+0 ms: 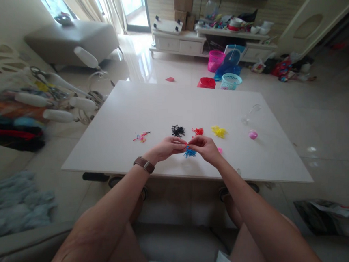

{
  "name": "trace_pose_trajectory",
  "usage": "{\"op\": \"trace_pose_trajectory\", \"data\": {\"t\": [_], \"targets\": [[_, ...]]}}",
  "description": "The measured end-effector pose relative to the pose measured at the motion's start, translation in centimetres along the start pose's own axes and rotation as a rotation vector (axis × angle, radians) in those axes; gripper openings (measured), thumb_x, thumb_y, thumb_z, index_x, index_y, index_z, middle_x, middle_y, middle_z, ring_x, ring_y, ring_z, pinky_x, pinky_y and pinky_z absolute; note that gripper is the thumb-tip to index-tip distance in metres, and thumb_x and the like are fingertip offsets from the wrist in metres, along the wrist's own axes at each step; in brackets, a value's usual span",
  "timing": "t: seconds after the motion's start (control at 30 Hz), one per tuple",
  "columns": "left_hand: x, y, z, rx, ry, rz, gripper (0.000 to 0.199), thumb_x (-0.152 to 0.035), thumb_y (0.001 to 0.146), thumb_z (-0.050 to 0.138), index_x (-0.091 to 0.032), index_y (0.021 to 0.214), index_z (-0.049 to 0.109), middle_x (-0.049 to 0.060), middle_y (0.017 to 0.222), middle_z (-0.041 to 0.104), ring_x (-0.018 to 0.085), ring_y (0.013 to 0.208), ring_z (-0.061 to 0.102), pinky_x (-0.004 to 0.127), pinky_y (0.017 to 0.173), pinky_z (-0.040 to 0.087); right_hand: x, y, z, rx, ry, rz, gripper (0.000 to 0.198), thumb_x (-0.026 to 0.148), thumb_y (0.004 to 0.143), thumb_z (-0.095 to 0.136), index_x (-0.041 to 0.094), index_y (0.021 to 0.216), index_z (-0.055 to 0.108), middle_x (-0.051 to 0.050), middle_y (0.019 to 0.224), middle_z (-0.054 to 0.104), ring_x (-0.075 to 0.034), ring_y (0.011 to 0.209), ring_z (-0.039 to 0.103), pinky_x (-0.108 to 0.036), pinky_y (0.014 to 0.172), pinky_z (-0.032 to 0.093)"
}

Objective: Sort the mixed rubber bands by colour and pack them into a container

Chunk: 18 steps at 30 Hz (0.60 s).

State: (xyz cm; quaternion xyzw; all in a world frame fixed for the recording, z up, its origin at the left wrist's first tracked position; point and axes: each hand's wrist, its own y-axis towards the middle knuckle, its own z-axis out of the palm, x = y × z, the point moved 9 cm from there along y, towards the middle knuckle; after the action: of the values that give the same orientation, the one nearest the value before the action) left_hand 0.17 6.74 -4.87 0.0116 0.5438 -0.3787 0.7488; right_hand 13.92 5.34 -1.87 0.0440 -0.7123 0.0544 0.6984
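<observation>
My left hand [167,148], with a brown watch strap [144,164] at the wrist, is closed in a pinch. My right hand [205,147] pinches too, and the fingertips of both hands meet at a tiny red piece [187,144], which looks like a thin band. Right below the fingers lies a pile of blue band-like strands [190,153]. Just beyond the hands are a black pile [178,130] and a red pile [198,131], with a yellow pile [219,131] to the right. Some pink [219,150] shows beside my right hand, partly hidden.
The white table [147,104] carries a small mixed-colour heap [142,137] at left, a pink lump [253,134] and a clear plastic item [253,109] at right. Baskets [230,80] stand on the floor past its far edge. A metal-and-white frame [68,103] stands left.
</observation>
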Motion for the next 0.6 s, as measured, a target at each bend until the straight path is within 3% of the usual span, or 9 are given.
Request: {"op": "trace_pose_trajectory", "data": {"t": [0.2,0.3,0.47,0.6], "targets": [[0.2,0.1,-0.2,-0.045,0.000,-0.012,0.039,-0.022,0.056,0.097,-0.010,0.086,0.074,0.008,0.081,0.074,0.016,0.083,0.070,0.037,0.097,0.053,-0.8,0.5,-1.9,-0.131,-0.042,-0.015,0.031,0.042,0.063,0.089,0.020,0.075,0.071,-0.002,0.074,0.073,-0.018,0.072,0.069,-0.033,0.074,0.059],[0.3,0.1,-0.5,-0.070,0.011,-0.019,0.037,-0.021,0.057,0.096,-0.010,0.084,0.074,0.008,0.080,0.074,0.016,0.082,0.070,0.037,0.097,0.054,-2.9,0.9,-5.7,-0.343,-0.029,0.008,0.029,0.036,0.060,0.089,0.018,0.075,0.073,-0.003,0.075,0.074,-0.017,0.073,0.069,-0.033,0.077,0.059],[0.4,0.0,-0.6,-0.091,-0.004,-0.030,0.034,-0.019,0.058,0.095,-0.010,0.083,0.073,0.007,0.082,0.074,0.015,0.082,0.071,0.036,0.098,0.053,-7.9,-0.7,-14.2,-0.885,0.180,0.157,0.028,0.016,0.050,0.089,0.015,0.070,0.069,0.001,0.064,0.070,-0.015,0.067,0.068,-0.027,0.069,0.061],[0.2,-0.1,-0.7,-0.095,-0.016,-0.027,0.034,-0.018,0.059,0.094,-0.010,0.085,0.073,0.008,0.083,0.074,0.015,0.082,0.071,0.036,0.097,0.054,-9.2,-1.2,-17.3,-1.022,0.225,0.163,0.027,0.010,0.051,0.084,0.016,0.069,0.065,0.005,0.060,0.066,-0.013,0.066,0.067,-0.022,0.064,0.060]]}}
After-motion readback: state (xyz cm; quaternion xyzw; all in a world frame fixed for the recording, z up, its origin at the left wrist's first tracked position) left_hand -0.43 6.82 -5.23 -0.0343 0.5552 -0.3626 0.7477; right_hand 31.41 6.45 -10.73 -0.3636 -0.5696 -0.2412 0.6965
